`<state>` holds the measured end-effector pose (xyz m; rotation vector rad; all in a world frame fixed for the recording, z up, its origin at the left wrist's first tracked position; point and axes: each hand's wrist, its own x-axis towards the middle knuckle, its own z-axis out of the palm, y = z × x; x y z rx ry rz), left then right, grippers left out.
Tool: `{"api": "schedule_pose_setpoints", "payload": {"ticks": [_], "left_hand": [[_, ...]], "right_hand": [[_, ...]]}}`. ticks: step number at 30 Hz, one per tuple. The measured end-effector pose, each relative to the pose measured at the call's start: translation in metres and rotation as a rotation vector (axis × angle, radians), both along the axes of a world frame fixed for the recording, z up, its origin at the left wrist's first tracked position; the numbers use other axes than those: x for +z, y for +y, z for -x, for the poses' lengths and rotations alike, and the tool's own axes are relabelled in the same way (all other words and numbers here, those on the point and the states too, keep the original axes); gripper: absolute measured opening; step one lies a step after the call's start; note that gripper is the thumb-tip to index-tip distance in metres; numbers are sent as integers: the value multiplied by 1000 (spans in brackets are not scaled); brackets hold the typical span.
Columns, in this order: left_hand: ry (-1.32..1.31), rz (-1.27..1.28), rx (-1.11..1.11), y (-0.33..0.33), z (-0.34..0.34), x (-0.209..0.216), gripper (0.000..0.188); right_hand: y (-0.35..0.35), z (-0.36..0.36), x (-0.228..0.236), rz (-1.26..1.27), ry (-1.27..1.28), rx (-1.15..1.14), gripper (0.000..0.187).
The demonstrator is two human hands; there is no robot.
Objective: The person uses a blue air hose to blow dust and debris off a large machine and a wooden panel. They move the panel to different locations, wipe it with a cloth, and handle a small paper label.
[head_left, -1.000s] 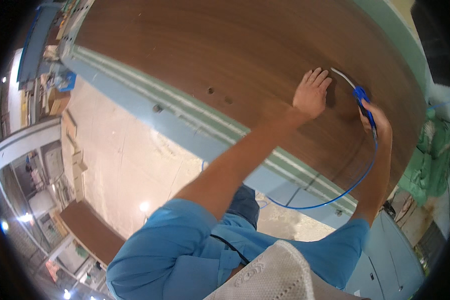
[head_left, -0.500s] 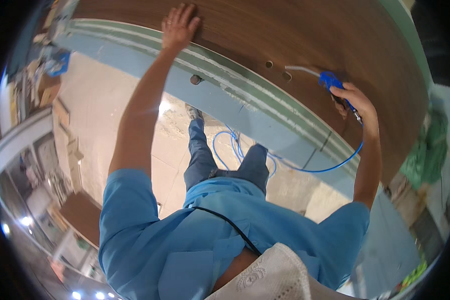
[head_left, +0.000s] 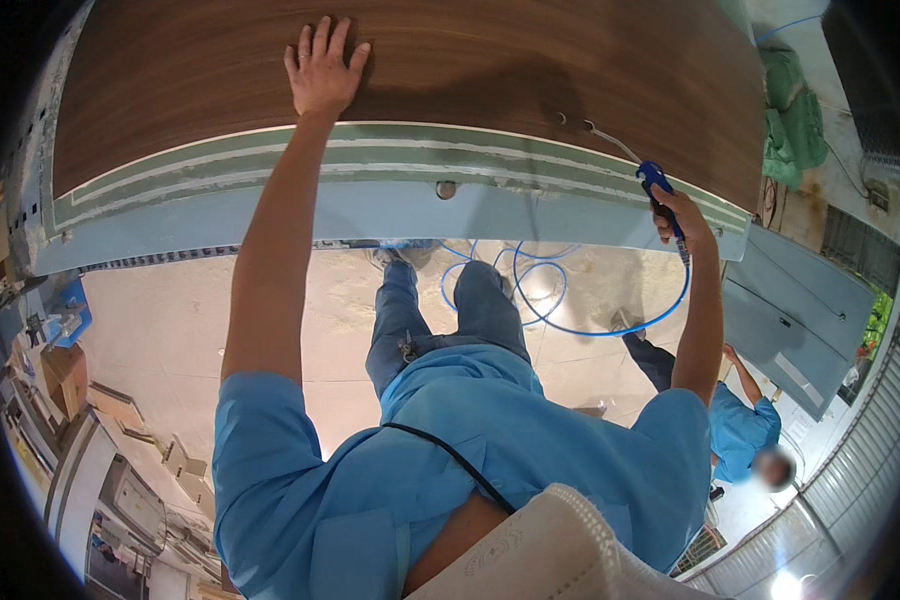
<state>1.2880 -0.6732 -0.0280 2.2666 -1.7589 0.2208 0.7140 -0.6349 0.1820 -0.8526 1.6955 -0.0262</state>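
- The left hand (head_left: 322,68) lies flat, palm down, with the fingers (head_left: 314,40) spread slightly and pointing away from the body.
- The left arm is stretched nearly straight from the shoulder, the forearm bare, the upper arm in a short blue sleeve.
- The right hand (head_left: 682,212) is curled into a closed grip, knuckles outward, thumb side toward the far end.
- The right arm reaches forward and up on the person's right, elbow almost straight, forearm bare below a blue sleeve.
- The two hands are well apart.
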Motion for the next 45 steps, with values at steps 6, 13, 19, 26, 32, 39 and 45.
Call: {"api": "schedule_pose_setpoints", "payload": {"ticks": [6, 13, 19, 26, 32, 39, 45], "left_hand": [[111, 56, -57, 4, 3, 6, 59], [91, 34, -41, 2, 3, 9, 59], [100, 12, -35, 4, 3, 12, 59], [49, -25, -23, 3, 6, 16, 60], [90, -95, -53, 8, 4, 33, 58], [160, -31, -129, -65, -68, 28, 60], [144, 4, -100, -155, -152, 29, 61]], "right_hand": [[9, -22, -9, 136, 231, 3, 43], [0, -58, -12, 278, 589, 337, 42], [13, -101, -22, 551, 1036, 855, 31], [-7, -143, 7, 490, 1052, 904, 26], [-20, -118, 37, 49, 18, 366, 35], [-157, -150, -87, 322, -325, -475, 38], [-253, -241, -93, 215, -284, 436, 37]]}}
